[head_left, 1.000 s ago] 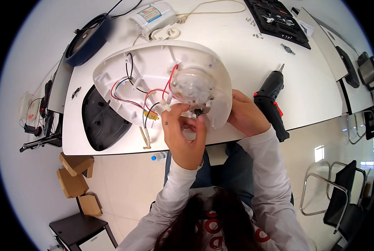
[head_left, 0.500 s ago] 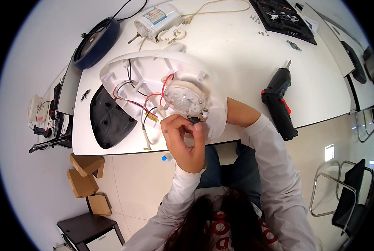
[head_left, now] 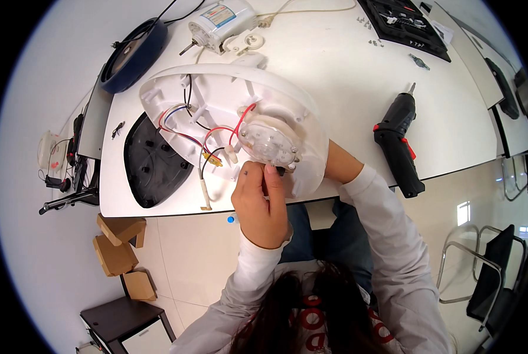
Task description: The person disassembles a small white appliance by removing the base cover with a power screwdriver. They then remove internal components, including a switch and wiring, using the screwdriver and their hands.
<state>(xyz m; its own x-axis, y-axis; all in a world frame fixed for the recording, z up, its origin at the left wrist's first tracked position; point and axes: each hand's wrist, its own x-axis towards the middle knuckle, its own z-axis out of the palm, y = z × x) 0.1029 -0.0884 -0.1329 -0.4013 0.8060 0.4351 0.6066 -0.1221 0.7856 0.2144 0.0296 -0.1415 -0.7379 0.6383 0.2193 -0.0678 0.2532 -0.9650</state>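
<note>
A white plastic housing shell is held tilted over the table's front edge, its hollow inside facing up. Within it sits a round clear-covered unit with red wires. My left hand is closed in a pinch at that unit's near edge. Between thumb and fingers shows a small black part, mostly covered. My right hand reaches behind the shell's right side; its fingers are hidden there. Left of my left hand dangle several coloured wires and a cable with a white connector.
A black oval cover lies left of the shell. A black-and-red power screwdriver rests at the right. Toward the back are a white motor, a dark blue round part, loose screws and a black tool case.
The shell and its round unit have shifted slightly right and tilted. My left hand has turned, its fingers curled in closer, and the black part shows less. My right arm stays behind the shell.
</note>
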